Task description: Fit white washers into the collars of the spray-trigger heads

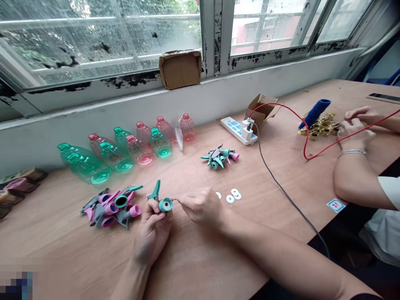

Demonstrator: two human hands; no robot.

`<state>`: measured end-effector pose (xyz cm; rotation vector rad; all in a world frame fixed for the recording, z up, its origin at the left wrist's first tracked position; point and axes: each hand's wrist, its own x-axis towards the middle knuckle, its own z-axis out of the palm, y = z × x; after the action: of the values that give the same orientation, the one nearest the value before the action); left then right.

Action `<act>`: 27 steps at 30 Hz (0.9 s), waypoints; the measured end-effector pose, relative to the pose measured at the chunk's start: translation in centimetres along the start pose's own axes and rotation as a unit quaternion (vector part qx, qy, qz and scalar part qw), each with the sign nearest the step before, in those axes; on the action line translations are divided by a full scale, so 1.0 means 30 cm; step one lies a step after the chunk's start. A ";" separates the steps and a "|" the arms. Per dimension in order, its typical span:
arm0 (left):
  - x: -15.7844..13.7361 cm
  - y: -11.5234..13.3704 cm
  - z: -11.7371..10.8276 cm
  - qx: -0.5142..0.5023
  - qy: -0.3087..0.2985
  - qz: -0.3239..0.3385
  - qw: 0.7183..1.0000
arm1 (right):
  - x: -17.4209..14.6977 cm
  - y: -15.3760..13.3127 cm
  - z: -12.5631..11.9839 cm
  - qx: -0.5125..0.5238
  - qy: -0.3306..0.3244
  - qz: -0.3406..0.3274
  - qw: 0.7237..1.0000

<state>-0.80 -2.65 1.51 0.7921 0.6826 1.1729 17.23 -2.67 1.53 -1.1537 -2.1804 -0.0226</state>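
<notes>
My left hand (154, 235) is closed around a spray bottle trigger head (155, 191) with a teal lever and a teal screw cap whose opening faces me. Inside the cap a pale ring with a dark centre shows. My right hand (203, 208) is just right of that cap, its thumb and forefinger pinched close to the rim; whether anything is between them I cannot make out. Several white ring washers (233, 195) lie flat beyond my right hand, one partly hidden by it. A pile of grey, pink and teal trigger heads (109, 208) lies left of my left hand.
Clear green and pink bottles (116, 157) line the wall. A smaller trigger-head pile (218, 157), a power strip (239, 130) and a cardboard box (264, 110) stand farther back. Cables cross the table's right side. A co-worker's hands (356, 129) are at brass-coloured parts (321, 125).
</notes>
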 end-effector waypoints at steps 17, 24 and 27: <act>-0.005 0.010 0.020 0.010 -0.014 -0.013 1.000 | -0.005 -0.019 -0.036 0.006 0.000 0.058 0.998; -0.012 -0.005 0.016 0.076 -0.006 0.058 0.995 | -0.004 -0.062 -0.019 0.062 0.020 0.103 0.993; -0.013 0.000 0.003 0.071 -0.009 0.038 0.997 | 0.005 -0.020 -0.041 0.031 -0.012 0.041 0.999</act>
<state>-0.81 -3.04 1.58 0.9548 0.7317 1.1945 17.41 -3.30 2.73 -1.2136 -2.1381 0.0943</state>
